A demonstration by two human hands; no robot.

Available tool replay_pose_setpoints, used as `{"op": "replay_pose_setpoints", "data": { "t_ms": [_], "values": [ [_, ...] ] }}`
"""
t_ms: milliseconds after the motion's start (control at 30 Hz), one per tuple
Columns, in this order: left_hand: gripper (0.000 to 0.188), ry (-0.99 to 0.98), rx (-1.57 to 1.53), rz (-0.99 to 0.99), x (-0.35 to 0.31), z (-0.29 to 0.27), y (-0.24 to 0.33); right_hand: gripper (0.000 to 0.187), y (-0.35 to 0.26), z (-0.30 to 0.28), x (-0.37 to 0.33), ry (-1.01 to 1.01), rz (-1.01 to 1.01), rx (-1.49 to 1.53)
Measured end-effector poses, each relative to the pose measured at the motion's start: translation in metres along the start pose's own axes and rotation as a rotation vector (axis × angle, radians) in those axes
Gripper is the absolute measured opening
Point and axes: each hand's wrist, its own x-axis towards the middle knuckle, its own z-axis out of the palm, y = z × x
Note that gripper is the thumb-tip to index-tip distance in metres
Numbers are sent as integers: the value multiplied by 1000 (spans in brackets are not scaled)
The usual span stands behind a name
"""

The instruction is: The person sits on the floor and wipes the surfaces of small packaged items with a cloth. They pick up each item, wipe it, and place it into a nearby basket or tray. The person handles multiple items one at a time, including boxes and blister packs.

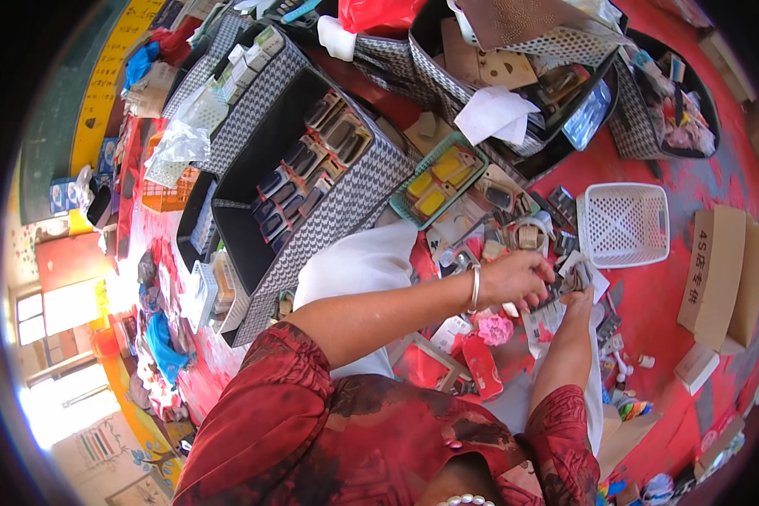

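My left hand [517, 279], with a pale bangle at its wrist, hovers over a pile of small goods. Its fingers are curved and apart, and nothing shows in them. Close by on the right, my right hand [576, 297] is closed round a crumpled grey cloth [578, 275]. Beneath the hands lie small boxed and bagged pieces, partly covered by my arms. A pink flower [495, 329] and a red packet [481, 366] rest just below my left hand. Beside the hands stands a white perforated basket [622, 226] with nothing visible in it.
At left, a black-and-white patterned bin [343, 196] holds rows of dark packaged items. A green basket [405, 205] contains yellow packs. Another patterned bin [438, 80] is heaped with goods at the back. A cardboard box [710, 274] stands on the red floor at right.
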Motion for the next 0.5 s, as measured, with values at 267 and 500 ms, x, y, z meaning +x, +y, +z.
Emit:
{"op": "replay_pose_setpoints", "data": {
  "t_ms": [267,500],
  "values": [
    [27,-8,9,-91,-2,0,1,22,26,-37,51,84,-12,-15],
    [26,39,14,-57,-3,-1,9,22,25,-9,-37,-39,114,142]
  ]
}}
